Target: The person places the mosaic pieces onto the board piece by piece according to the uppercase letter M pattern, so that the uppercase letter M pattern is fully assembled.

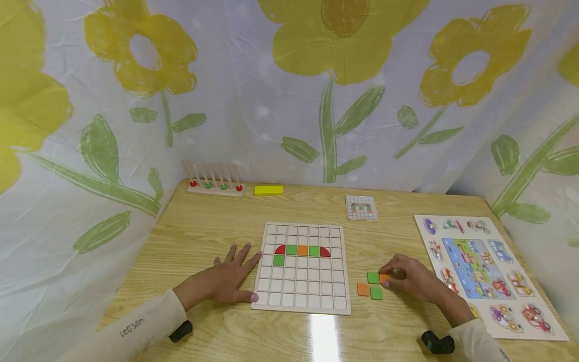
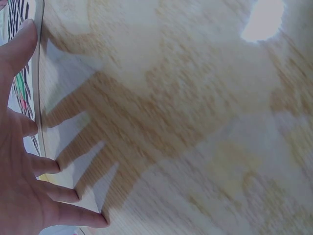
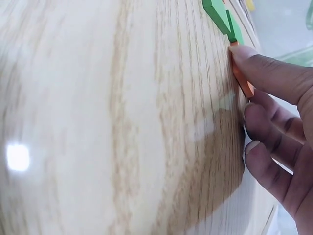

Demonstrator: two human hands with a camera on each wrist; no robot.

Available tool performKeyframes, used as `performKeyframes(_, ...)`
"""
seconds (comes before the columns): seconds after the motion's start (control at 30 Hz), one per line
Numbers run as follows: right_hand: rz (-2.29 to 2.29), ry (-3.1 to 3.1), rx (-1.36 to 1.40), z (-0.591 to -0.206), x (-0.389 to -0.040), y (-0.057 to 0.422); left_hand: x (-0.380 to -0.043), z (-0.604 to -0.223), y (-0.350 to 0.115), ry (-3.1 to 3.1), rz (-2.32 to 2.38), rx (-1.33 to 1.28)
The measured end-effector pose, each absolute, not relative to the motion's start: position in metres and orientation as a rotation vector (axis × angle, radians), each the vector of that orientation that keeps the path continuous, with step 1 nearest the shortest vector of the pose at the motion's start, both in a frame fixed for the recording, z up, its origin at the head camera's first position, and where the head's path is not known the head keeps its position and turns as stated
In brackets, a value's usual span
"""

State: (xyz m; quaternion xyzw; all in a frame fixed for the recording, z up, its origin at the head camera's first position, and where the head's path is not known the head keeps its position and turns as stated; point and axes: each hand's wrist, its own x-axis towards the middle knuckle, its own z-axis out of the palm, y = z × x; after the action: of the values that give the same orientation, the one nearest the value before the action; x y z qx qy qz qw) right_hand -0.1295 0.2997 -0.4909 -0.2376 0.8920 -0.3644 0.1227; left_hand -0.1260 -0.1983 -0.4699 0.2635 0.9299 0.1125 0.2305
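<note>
A white gridded board (image 1: 300,287) lies on the table; across it runs a row of two red rounded tiles, two green squares and an orange square, with another green square (image 1: 279,260) below the row's left end. My left hand (image 1: 226,279) rests with spread fingers beside the board, its thumb at the lower left edge. To the board's right, my right hand (image 1: 415,280) pinches an orange square tile (image 3: 243,81) between thumb and fingers, low over the table. Beside that tile lie two loose green tiles (image 1: 376,293) and another orange tile (image 1: 363,289).
A small pattern card (image 1: 362,207) lies behind the board. At the back left stand a pegged bead rack (image 1: 217,189) and a yellow block (image 1: 269,190). A vehicle puzzle board (image 1: 493,322) lies at the right, partly under the right forearm. Flower-printed cloth surrounds the table.
</note>
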Motion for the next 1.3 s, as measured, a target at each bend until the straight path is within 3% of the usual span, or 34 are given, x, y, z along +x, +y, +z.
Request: performKeyframes(1.3,-1.066,2.64,-0.695,-0.4842,-0.1303,0.2938,-0.1258,-0.47,-0.1988,2.556,0.319,0.722)
